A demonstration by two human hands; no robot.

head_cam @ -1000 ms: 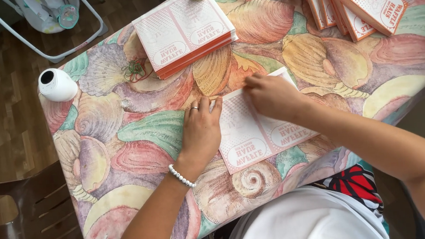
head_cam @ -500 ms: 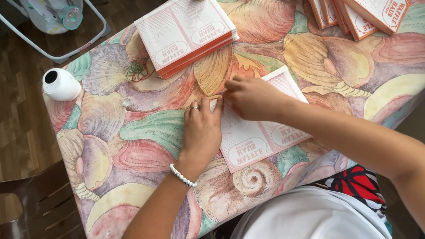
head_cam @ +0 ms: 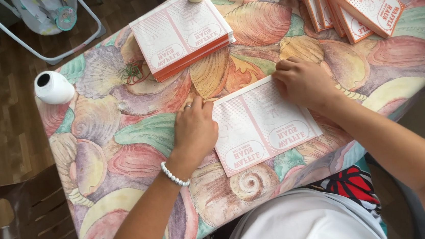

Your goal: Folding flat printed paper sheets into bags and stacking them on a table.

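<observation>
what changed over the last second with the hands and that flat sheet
The right hand slid along the far edge of the flat pink-and-white sheet, first toward the left hand, then back out to the sheet's far right corner, where it now presses. The left hand stayed flat at the sheet's left edge. The sheet, the stack of sheets and the white cup kept their places.

Both hands, left (head_cam: 194, 131) and right (head_cam: 301, 82), press a flat printed sheet (head_cam: 264, 125) on the table (head_cam: 122, 137).
</observation>
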